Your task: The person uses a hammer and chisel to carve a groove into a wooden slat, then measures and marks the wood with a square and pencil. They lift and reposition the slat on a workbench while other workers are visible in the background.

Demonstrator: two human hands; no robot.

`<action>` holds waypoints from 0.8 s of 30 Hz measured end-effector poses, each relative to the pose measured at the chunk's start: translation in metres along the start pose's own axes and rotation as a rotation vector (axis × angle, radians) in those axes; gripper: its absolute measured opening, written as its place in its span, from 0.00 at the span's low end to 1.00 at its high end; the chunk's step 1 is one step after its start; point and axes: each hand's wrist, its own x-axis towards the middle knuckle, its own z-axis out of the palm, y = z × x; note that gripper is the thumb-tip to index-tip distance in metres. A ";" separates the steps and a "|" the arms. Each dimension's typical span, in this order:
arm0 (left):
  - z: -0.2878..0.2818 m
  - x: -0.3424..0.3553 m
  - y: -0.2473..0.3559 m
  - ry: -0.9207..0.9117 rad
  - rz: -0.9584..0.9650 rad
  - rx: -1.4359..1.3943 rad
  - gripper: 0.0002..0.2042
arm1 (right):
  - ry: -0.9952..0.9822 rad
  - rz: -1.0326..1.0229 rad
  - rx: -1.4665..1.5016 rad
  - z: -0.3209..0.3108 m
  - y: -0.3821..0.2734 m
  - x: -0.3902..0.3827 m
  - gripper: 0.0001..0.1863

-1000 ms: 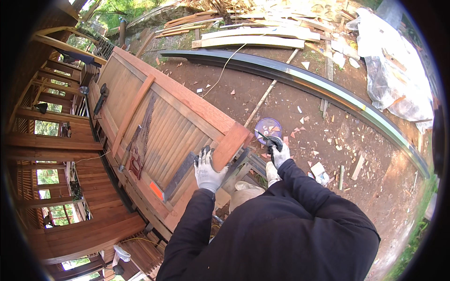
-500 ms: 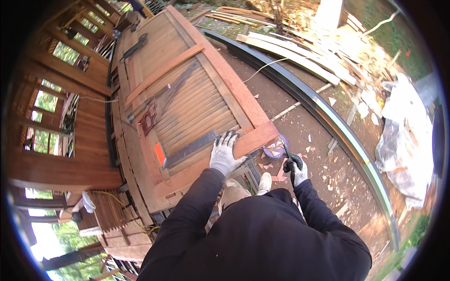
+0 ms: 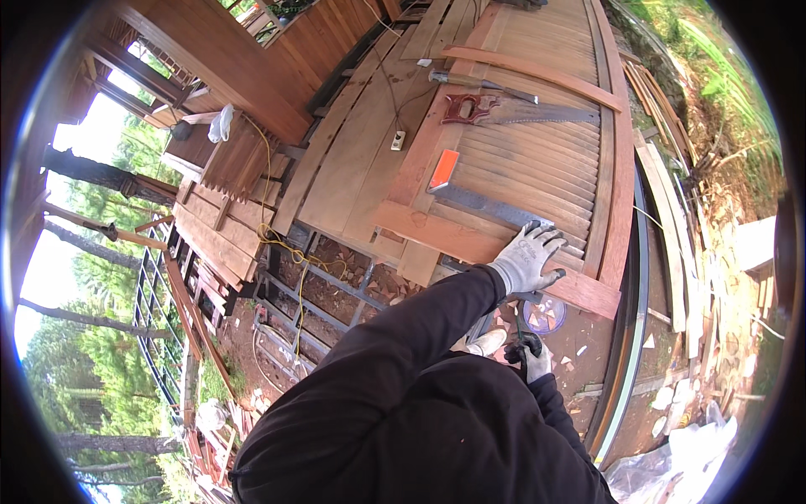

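My left hand point(image 3: 531, 257), in a grey-white glove, lies with fingers spread on the end rail of a louvered wooden panel point(image 3: 470, 233). Its fingertips touch the end of a try square point(image 3: 487, 204), whose orange stock point(image 3: 444, 169) sits at the far end of the blade. Lower down, beside the panel's edge, my right hand point(image 3: 532, 359) is closed around a slim dark pencil-like stick point(image 3: 520, 323). A handsaw point(image 3: 468, 109) with a reddish-brown handle rests across the slats. Beside it lies a chisel point(image 3: 483, 82).
A purple bucket point(image 3: 546, 316) holding offcuts stands on the ground below the panel's corner. Wide planks point(image 3: 344, 185) carry a white socket point(image 3: 398, 140). A yellow cord point(image 3: 269, 227) hangs over a metal frame point(image 3: 327, 277). Long metal channel point(image 3: 640, 277) and lumber point(image 3: 667, 244) lie right.
My view has swung left, so the panel and tools appear turned and more planks show. The left hand stays on the panel's end; the right keeps hold of the stick.
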 end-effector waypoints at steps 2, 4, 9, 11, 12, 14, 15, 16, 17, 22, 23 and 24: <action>-0.029 -0.009 -0.011 0.032 -0.108 0.032 0.32 | -0.028 0.053 -0.057 0.015 0.000 0.014 0.13; -0.043 -0.020 -0.040 0.096 -0.207 0.133 0.30 | -0.061 0.057 -0.184 0.019 0.025 0.037 0.12; -0.067 -0.042 -0.097 0.130 -0.327 0.284 0.28 | -0.193 -0.124 -0.556 0.080 0.017 0.067 0.14; -0.063 -0.044 -0.107 0.088 -0.348 0.326 0.29 | -0.261 0.029 -0.461 0.097 0.034 0.084 0.16; -0.058 -0.046 -0.114 0.087 -0.355 0.332 0.29 | -0.341 0.105 -0.383 0.130 -0.009 0.079 0.15; -0.053 -0.050 -0.116 0.080 -0.353 0.336 0.30 | -0.342 0.090 -0.159 0.158 -0.006 0.087 0.13; -0.054 -0.050 -0.116 0.057 -0.381 0.297 0.30 | -0.319 0.085 -0.140 0.168 -0.001 0.092 0.12; -0.057 -0.050 -0.114 0.054 -0.393 0.268 0.31 | -0.296 0.096 -0.199 0.167 0.034 0.108 0.13; -0.058 -0.049 -0.114 0.045 -0.396 0.236 0.32 | -0.269 0.108 -0.259 0.165 0.070 0.126 0.15; -0.058 -0.052 -0.116 0.033 -0.394 0.184 0.32 | -0.131 0.522 0.371 0.211 0.095 0.143 0.17; -0.060 -0.050 -0.116 0.020 -0.394 0.161 0.32 | -0.123 0.518 0.323 0.217 0.099 0.145 0.17; -0.060 -0.048 -0.116 0.007 -0.392 0.158 0.32 | -0.111 0.525 0.300 0.223 0.102 0.147 0.17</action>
